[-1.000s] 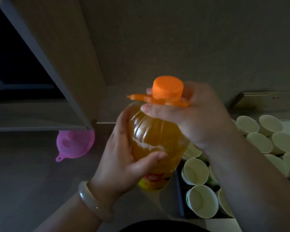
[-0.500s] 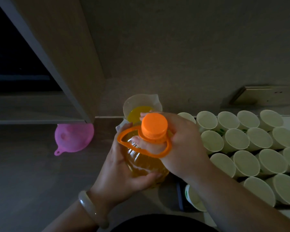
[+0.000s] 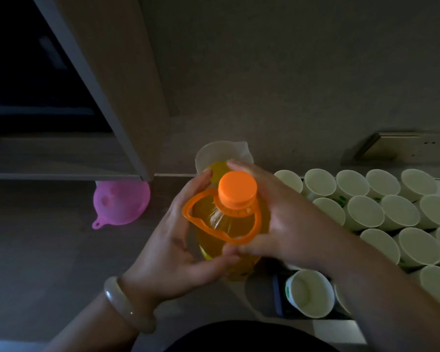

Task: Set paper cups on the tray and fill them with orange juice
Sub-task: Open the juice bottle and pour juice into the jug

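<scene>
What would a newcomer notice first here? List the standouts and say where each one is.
The juice bottle with its bright orange cap is at the centre, gripped by the left hand and the right hand. To its right, a crowd of pale paper cups is packed rim to rim. A pink funnel lies on the dark counter to the left.

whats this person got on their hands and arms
No sleeves or gloves are in view; both arms are bare to the frame edge. The left hand has a pale, smooth, rounded bangle on its wrist. The right hand shows no ring, watch or band.
</scene>
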Demonstrator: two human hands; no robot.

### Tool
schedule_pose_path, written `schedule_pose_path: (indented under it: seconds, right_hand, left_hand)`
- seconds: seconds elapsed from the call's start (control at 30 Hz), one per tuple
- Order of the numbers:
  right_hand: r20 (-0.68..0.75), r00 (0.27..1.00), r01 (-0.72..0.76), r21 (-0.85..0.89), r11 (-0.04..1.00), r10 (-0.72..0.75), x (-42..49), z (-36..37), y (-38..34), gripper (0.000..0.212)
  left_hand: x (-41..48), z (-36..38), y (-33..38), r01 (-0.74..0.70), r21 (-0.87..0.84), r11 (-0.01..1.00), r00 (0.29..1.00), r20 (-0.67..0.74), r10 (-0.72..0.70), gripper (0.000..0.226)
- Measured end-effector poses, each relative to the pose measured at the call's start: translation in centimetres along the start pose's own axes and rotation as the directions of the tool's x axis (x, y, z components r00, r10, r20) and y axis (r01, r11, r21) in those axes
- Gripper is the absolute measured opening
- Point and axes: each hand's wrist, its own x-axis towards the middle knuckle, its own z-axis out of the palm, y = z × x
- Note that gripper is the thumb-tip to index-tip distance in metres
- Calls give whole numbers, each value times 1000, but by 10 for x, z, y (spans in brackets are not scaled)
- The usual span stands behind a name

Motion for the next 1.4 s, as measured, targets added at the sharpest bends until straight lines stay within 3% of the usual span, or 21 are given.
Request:
schedule_pose_path:
  seconds: [0.1,0.2,0.3,0.37,0.47,0.57,0.7,0.77,0.8,0.87,0.93,0.97,1.03,1.13,1.27,1.4]
  right_hand:
    - [254,958,-151,38,988,137,-11,-37,2,123]
    - [262,959,-172,220,960,112,-18,-58,-10,108]
    - [14,984,-167,421,892,177,-14,-37,-23,112]
    - [-120,976,-127,357,925,180,-12,-11,-29,112]
    - [-220,975,91,251,964,-35,-9,20,-21,76]
    - [-291,954,151,265,952,-70,-12,27,-5,68]
    - [-60,997,72,377,923,-53,-19,4,-1,78]
    - [-95,995,54,436,898,-14,-22,-11,-8,72]
    - [-224,975,78,322,944,-4,-21,-17,-13,68]
    - [-458,878,76,-151,986,-138,-12,-19,-27,52]
    - [-480,829,-20,-536,844,-285,-1,-11,-41,41]
    - [-449,839,-59,-635,770,-307,5,-8,-46,43]
    - [-393,870,-90,-720,689,-297,14,-5,-54,47]
    - [-367,871,-78,-759,647,-326,20,-6,-60,53]
    - [-282,847,35,-816,577,-451,28,-14,-58,47]
    - [-206,817,180,-797,577,-539,27,-19,-49,42]
  left_hand:
    - [9,-12,22,80,-325,942,997,9,-81,77]
    - [28,-25,48,194,-545,816,938,-141,-316,62]
    - [36,-37,64,50,-264,963,988,-128,-86,62]
    - [40,-40,68,61,-76,995,998,-8,-62,67]
    - [47,-24,68,-5,257,966,989,144,-33,79]
    - [36,3,58,71,290,954,993,70,-95,86]
    - [29,19,45,122,265,957,987,-132,-90,75]
    - [30,20,44,128,276,952,985,-150,-89,73]
    - [30,21,44,134,279,951,984,-155,-93,72]
    - [29,23,44,172,256,951,974,-187,-126,70]
    - [27,25,43,210,216,954,963,-214,-163,70]
    - [26,26,42,217,207,954,961,-216,-172,70]
    - [25,24,40,220,185,958,960,-214,-179,67]
    - [24,21,38,209,144,967,963,-203,-178,65]
    - [27,21,38,198,131,971,964,-203,-169,62]
    - [31,19,38,130,119,984,981,-159,-110,51]
